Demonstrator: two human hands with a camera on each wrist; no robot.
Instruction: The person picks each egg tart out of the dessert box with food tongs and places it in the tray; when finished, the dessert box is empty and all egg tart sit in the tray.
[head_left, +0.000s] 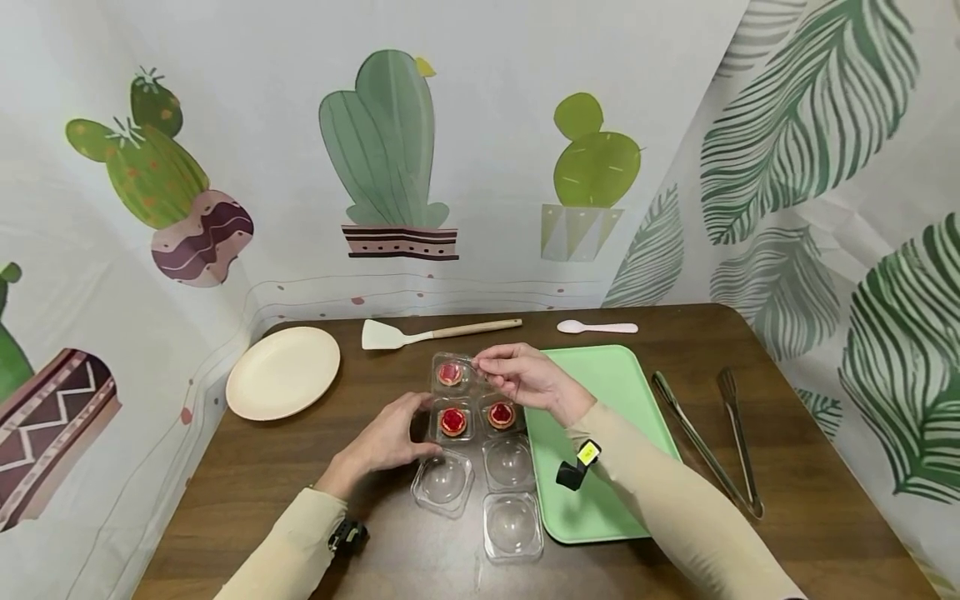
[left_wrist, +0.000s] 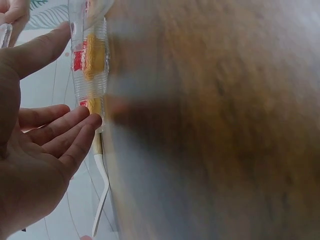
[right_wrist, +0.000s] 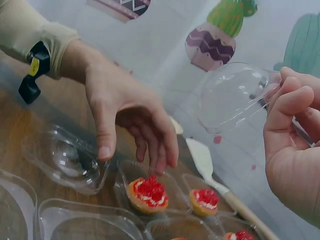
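My right hand [head_left: 534,377] pinches the edge of a clear plastic domed lid [right_wrist: 227,100], held raised and tilted above the containers in the right wrist view. Below it, small tarts with red topping sit in clear plastic containers joined in a block; the near-left tart [head_left: 453,422] and near-right tart [head_left: 501,413] show well, and another tart [head_left: 450,374] lies behind. My left hand [head_left: 384,435] is at the left side of the near-left container, thumb and fingers spread and relaxed; whether it touches is unclear. Just below the left thumb lies an open domed lid section [head_left: 442,481].
Two more clear domed sections [head_left: 511,463] lie in front of the tarts. To the right are a green tray [head_left: 600,508] and metal tongs [head_left: 705,446]. A cream plate [head_left: 283,373] stands at left; a spatula [head_left: 386,335] and a spoon [head_left: 597,327] lie along the back.
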